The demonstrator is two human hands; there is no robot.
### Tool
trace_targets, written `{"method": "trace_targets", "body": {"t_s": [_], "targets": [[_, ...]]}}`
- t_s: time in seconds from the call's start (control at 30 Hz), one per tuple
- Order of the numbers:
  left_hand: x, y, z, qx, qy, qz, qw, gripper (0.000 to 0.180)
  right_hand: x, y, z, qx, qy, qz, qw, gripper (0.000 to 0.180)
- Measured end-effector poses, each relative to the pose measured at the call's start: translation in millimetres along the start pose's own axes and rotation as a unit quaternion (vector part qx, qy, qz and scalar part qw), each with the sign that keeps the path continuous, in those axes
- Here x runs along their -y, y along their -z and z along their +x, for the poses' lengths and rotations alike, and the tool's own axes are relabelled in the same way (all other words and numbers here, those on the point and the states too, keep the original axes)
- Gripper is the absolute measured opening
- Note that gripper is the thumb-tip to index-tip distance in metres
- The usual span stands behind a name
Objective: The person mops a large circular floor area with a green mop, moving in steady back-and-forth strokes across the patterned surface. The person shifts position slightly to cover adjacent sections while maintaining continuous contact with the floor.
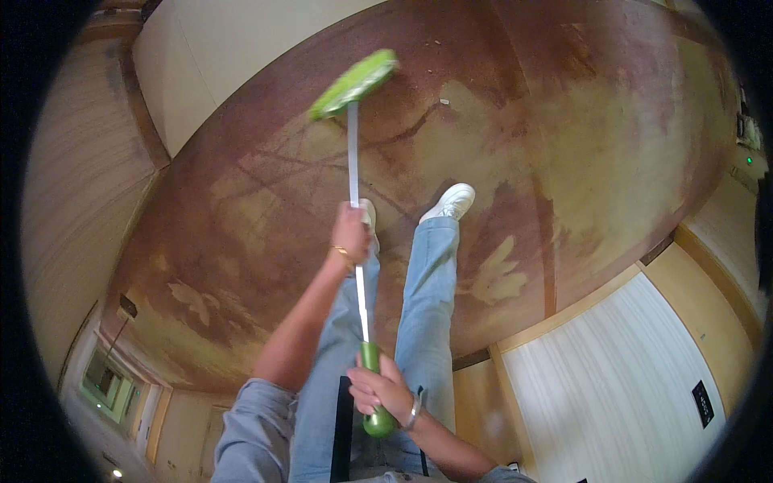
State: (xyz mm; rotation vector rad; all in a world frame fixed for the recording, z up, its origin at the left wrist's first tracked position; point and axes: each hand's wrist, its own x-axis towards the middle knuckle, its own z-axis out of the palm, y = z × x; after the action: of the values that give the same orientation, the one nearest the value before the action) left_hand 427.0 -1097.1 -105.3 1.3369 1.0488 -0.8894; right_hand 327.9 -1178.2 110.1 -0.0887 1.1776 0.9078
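Note:
A mop with a bright green, fluffy-looking head (354, 85) and a silver pole (353, 157) reaches away from me over the patterned carpet (314, 177). The head is a little blurred and tilted, its right end farther from me. Midway down the pole is my left hand (352, 232), closed around it, with a gold bracelet at the wrist. My right hand (385, 390), wearing a silver bangle, wraps the green grip (377, 421) at the near end, close to my body.
A small white scrap (444, 101) lies on the carpet beyond my white shoe (452, 201). Pale wall panels (241, 44) border the carpet at the far left. At lower right stands a white door-like panel (604, 370) with a wooden frame and a dark plate (702, 404).

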Motion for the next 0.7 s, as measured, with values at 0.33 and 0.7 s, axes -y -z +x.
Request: {"method": "trace_targets", "body": {"t_s": [0.33, 0.7], "targets": [[-24.5, 11.0, -50.3, -0.075, -0.025, -0.095, 0.992, 0.018, 12.1, 11.1, -35.0, 0.025, -0.061, -0.116, 0.991, 0.022], [-19.8, -45.0, 33.3, 0.02, 0.071, -0.053, 0.996, 0.033, 59.7, 13.2, -11.5, -0.026, -0.012, -0.061, 0.998, 0.019]]}}
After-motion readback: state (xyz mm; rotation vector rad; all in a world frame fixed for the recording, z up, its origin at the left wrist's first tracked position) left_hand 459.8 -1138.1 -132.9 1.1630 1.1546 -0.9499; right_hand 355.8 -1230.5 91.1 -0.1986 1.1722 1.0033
